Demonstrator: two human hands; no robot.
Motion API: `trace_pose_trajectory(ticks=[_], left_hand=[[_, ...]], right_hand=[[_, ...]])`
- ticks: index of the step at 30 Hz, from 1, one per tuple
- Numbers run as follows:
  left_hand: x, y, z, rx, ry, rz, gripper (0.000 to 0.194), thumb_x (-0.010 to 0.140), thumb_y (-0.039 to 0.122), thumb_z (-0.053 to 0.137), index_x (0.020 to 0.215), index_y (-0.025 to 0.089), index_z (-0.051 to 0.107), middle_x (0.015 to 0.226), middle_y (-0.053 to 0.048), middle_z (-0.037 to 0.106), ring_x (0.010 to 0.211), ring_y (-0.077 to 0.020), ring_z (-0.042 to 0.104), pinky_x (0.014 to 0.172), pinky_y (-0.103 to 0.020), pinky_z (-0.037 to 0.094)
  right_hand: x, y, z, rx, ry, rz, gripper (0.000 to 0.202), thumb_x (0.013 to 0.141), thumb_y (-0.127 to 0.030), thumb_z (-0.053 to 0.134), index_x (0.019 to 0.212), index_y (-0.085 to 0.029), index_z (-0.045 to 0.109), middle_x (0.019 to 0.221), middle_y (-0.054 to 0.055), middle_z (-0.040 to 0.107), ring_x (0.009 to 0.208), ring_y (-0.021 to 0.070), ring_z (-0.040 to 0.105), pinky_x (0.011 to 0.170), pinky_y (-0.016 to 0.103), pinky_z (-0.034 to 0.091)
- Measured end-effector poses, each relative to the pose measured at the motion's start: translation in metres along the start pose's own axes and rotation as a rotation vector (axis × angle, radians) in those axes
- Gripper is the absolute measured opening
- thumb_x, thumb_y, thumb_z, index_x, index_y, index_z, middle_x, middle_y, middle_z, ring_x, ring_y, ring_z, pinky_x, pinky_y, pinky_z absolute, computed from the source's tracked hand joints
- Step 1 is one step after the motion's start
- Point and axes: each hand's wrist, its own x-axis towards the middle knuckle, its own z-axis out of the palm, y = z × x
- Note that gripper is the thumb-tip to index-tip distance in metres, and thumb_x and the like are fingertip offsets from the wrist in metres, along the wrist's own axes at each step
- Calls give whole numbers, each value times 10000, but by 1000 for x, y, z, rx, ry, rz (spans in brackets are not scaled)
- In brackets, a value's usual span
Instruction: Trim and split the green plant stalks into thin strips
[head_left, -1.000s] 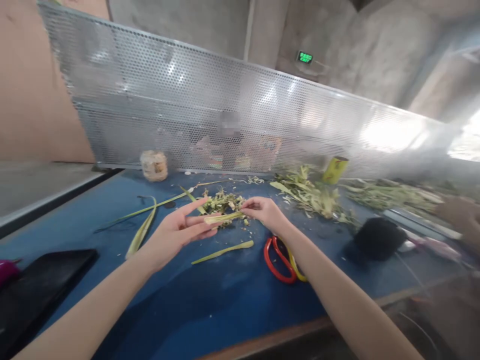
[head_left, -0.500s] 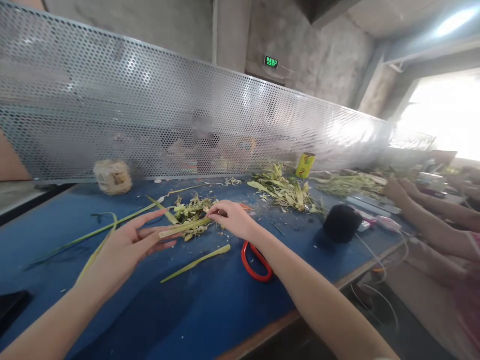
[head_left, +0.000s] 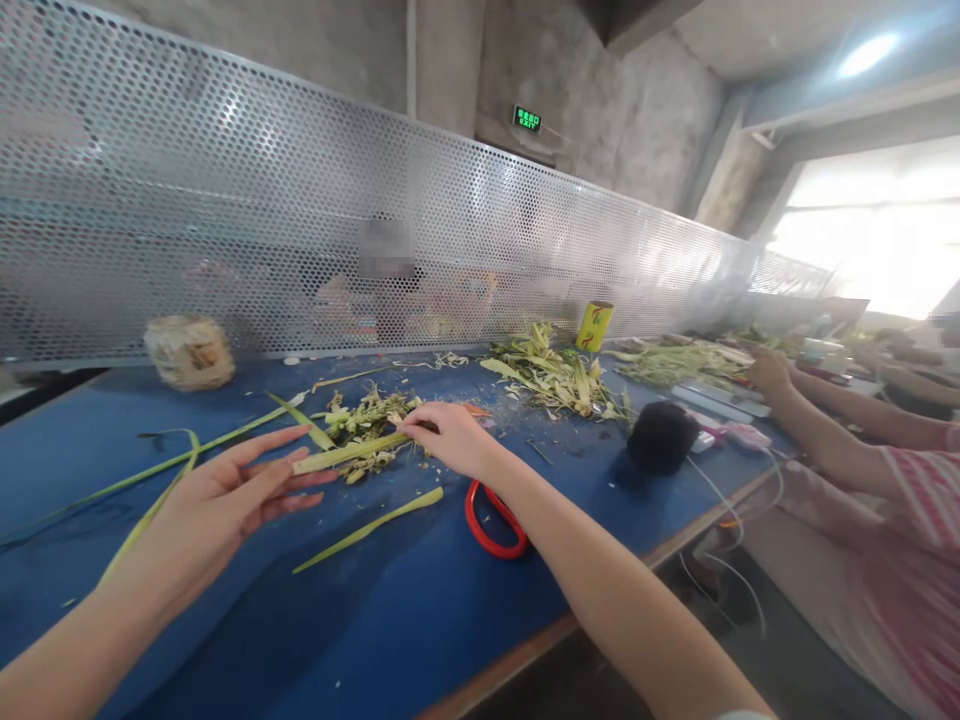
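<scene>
Between my two hands stretches a pale green leaf strip [head_left: 349, 453], slightly tilted above the blue table. My left hand [head_left: 232, 500] holds its near end between thumb and fingers, the other fingers extended. The fingertips of my right hand [head_left: 442, 432] pinch the far end. Beneath and behind the strip lies a heap of green plant scraps [head_left: 371, 418]. A loose leaf piece [head_left: 369, 530] rests on the table in front. Red-handled scissors [head_left: 493, 545] lie beside my right forearm, which hides part of them. Long green stalks [head_left: 202, 440] lie near my left hand.
A second leaf pile [head_left: 555, 375] sits farther back, near a yellow can [head_left: 595, 326]. A wrapped bundle [head_left: 190, 353] stands at the left, before a perforated metal screen [head_left: 300, 230]. A black round object [head_left: 661, 438] and cables are at right, beside a co-worker's arms [head_left: 832, 410].
The whole view has shifted slightly, so things appear farther left. Both hands keep their hold on the leaf strip, with little visible change between them.
</scene>
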Motion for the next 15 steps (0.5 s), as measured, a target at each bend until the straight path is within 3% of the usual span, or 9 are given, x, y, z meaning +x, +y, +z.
trace_pose_trajectory(ticks=[4, 9, 15], left_hand=[[1, 1, 0, -52, -13, -38, 778, 411, 363, 815, 1110, 179, 527, 767, -74, 721, 728, -191, 681, 587, -187, 562], [2, 3, 1, -159, 38, -79, 321, 753, 144, 556, 1073, 166, 570, 817, -74, 720, 697, -134, 678, 589, -157, 553], [0, 4, 3, -208, 63, -70, 270, 823, 103, 447, 1043, 165, 593, 787, -61, 720, 664, -107, 672, 578, -141, 544]], right_hand=[[0, 0, 2, 15, -1, 10, 206, 832, -203, 469, 850, -137, 663, 858, 42, 659, 748, 112, 565, 679, 208, 389], [0, -2, 5, 87, -17, 45, 213, 834, -213, 465, 869, -133, 659, 846, 40, 659, 722, 106, 565, 648, 201, 392], [-1, -5, 5, 135, -7, 67, 203, 831, -219, 477, 867, -130, 656, 860, 42, 656, 739, 105, 562, 658, 200, 392]])
